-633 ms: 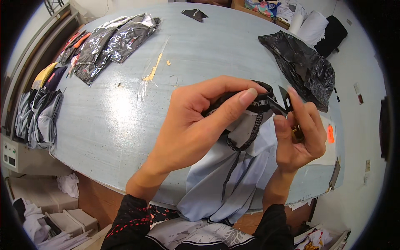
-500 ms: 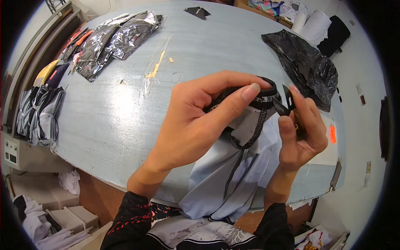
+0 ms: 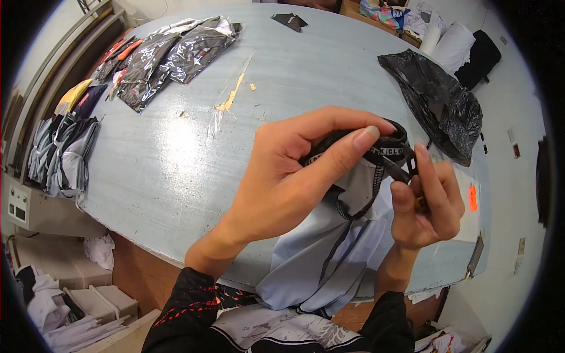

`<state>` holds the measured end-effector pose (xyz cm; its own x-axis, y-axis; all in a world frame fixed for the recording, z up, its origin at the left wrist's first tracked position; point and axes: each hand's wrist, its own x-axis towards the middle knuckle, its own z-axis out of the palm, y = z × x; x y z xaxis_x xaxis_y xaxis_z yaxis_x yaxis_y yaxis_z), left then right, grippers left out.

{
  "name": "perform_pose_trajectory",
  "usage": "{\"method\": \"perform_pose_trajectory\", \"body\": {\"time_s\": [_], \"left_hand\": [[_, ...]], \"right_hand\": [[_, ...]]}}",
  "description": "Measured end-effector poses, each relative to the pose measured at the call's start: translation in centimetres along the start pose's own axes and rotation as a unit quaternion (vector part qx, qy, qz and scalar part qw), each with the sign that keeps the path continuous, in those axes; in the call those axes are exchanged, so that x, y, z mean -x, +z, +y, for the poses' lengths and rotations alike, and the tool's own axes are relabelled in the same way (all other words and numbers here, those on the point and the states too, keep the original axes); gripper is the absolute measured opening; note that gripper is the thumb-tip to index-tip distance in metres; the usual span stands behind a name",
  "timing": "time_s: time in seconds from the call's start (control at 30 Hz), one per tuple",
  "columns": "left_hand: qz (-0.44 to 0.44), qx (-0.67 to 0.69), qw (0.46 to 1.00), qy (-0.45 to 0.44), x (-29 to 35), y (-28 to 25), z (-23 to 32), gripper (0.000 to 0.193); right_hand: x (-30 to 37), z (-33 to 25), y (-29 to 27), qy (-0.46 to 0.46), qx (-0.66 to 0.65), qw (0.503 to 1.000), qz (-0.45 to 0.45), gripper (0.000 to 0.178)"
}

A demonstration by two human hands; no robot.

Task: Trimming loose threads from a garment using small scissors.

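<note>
My left hand (image 3: 294, 176) pinches the black elastic band (image 3: 395, 151) of a light grey garment (image 3: 312, 250) between thumb and forefinger. White lettering runs along the band, and a dark overlocked seam drops from it. The rest of the cloth hangs over the table's near edge into my lap. In my right hand (image 3: 429, 209) are small dark thread snips (image 3: 398, 172), gripped between thumb and fingers. Their blades lie at the band, beside the seam; whether they touch a thread is too small to tell. Fingers partly hide the handle.
Clear-bagged dark garments (image 3: 194, 50) lie at the table's far left, above bundled grey garments (image 3: 62, 156). A crumpled black plastic bag (image 3: 438, 103) sits at the right. A small black folded piece (image 3: 289, 22) lies at the far edge. White rolls (image 3: 452, 46) stand beyond.
The snips have moved in against the band, and their blades have come closer together. The band has turned a little in my left hand. The whole view has shifted slightly.
</note>
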<state>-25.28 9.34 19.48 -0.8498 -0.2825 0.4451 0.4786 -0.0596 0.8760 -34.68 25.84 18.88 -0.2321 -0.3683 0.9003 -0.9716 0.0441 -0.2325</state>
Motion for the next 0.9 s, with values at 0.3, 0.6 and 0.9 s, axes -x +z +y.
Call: {"method": "perform_pose_trajectory", "body": {"time_s": [0.3,0.6,0.9], "left_hand": [[0.021,0.009,1.0,0.018,0.5,0.7,0.7,0.026],[0.032,0.015,0.999,0.033,0.5,1.1,0.3,0.021],[0.048,0.063,0.993,0.092,0.8,2.3,-0.1,0.025]], "right_hand": [[0.3,-1.0,0.3,0.023,0.048,0.998,0.03,0.038],[0.5,-1.5,0.3,0.054,0.026,0.997,0.04,0.033],[0.5,-2.2,0.3,0.07,0.037,0.995,0.052,0.034]]}}
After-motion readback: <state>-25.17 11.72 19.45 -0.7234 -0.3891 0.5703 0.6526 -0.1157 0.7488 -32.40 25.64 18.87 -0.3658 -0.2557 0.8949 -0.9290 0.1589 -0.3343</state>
